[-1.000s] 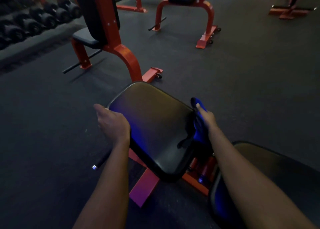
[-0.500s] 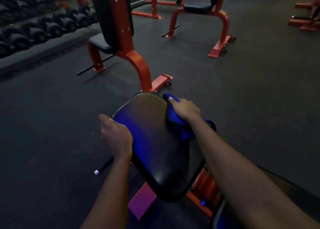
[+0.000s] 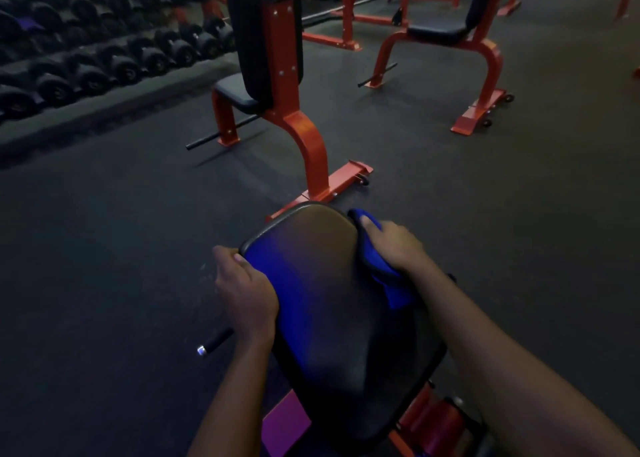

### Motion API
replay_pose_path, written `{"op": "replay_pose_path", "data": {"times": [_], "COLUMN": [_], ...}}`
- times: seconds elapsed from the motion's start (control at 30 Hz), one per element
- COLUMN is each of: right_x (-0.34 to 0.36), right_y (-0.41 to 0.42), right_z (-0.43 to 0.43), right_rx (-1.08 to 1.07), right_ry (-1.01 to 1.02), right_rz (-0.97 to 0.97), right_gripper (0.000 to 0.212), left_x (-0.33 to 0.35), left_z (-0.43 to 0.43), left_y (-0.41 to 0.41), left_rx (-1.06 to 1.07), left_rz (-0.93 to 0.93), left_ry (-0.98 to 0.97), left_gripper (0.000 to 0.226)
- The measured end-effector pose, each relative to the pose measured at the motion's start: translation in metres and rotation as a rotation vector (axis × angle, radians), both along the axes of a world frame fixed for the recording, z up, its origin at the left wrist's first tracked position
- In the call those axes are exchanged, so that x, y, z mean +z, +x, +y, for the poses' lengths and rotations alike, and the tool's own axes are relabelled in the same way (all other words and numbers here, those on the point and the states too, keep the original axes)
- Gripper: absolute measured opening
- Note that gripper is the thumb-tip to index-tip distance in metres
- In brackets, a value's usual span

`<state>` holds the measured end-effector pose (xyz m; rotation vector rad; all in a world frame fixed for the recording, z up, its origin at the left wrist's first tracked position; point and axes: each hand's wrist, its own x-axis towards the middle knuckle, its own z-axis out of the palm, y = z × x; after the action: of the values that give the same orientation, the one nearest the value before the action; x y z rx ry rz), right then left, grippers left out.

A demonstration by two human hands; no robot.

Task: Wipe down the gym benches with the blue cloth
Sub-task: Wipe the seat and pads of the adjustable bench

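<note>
Head view: blue cloth (image 3: 391, 287) bunched at the far right edge of the black bench pad (image 3: 322, 266), partly hanging off its side.
Right hand (image 3: 394, 245): on top of the cloth, fingers curled round it, pressing it to the pad.
Left hand (image 3: 246, 290): fingers wrapped round the pad's left edge, thumb on top.
Beyond: red-framed bench (image 3: 298, 134) straight ahead; dumbbells (image 3: 104, 65) racked far left.

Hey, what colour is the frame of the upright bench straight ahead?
Orange-red, clearest in the head view: bench frame.
</note>
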<state>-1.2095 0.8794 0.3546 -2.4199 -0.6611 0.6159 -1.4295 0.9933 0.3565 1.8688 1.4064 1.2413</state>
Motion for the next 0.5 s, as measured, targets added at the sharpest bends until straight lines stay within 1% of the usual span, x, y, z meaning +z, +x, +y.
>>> {"op": "replay_pose_path", "data": {"times": [0.07, 0.13, 0.2, 0.23, 0.3, 0.37, 0.43, 0.5], "right_x": [0.025, 0.043, 0.052, 0.053, 0.046, 0.032, 0.029, 0.041], "right_y": [-0.004, -0.012, -0.022, -0.026, -0.03, -0.028, -0.024, -0.029], "right_z": [0.055, 0.097, 0.111, 0.106, 0.078, 0.049, 0.046, 0.067], "right_rx": [0.106, 0.26, 0.387, 0.416, 0.389, 0.258, 0.107, 0.069], "right_ry": [0.001, 0.006, -0.008, 0.009, 0.101, 0.15, 0.066, 0.026], "right_rz": [-0.066, -0.15, -0.245, -0.29, -0.324, -0.291, -0.214, -0.212], "right_gripper": [0.073, 0.073, 0.073, 0.073, 0.067, 0.061, 0.06, 0.06], "left_x": [0.0, 0.0, -0.002, -0.004, -0.005, -0.006, -0.004, 0.003], "left_z": [-0.001, 0.0, 0.002, 0.003, 0.003, 0.004, 0.001, 0.005], "left_y": [0.0, 0.0, 0.002, 0.003, 0.003, 0.003, 0.006, 0.001], "left_rx": [0.017, 0.021, 0.02, 0.023, 0.027, 0.01, -0.008, -0.066], "left_rz": [-0.005, -0.039, -0.082, -0.111, -0.145, -0.172, -0.188, -0.181], "left_ry": [-0.01, -0.02, -0.039, -0.05, -0.069, -0.047, -0.051, -0.095], "left_gripper": [0.012, 0.012, 0.011, 0.011, 0.011, 0.011, 0.01, 0.009]}}
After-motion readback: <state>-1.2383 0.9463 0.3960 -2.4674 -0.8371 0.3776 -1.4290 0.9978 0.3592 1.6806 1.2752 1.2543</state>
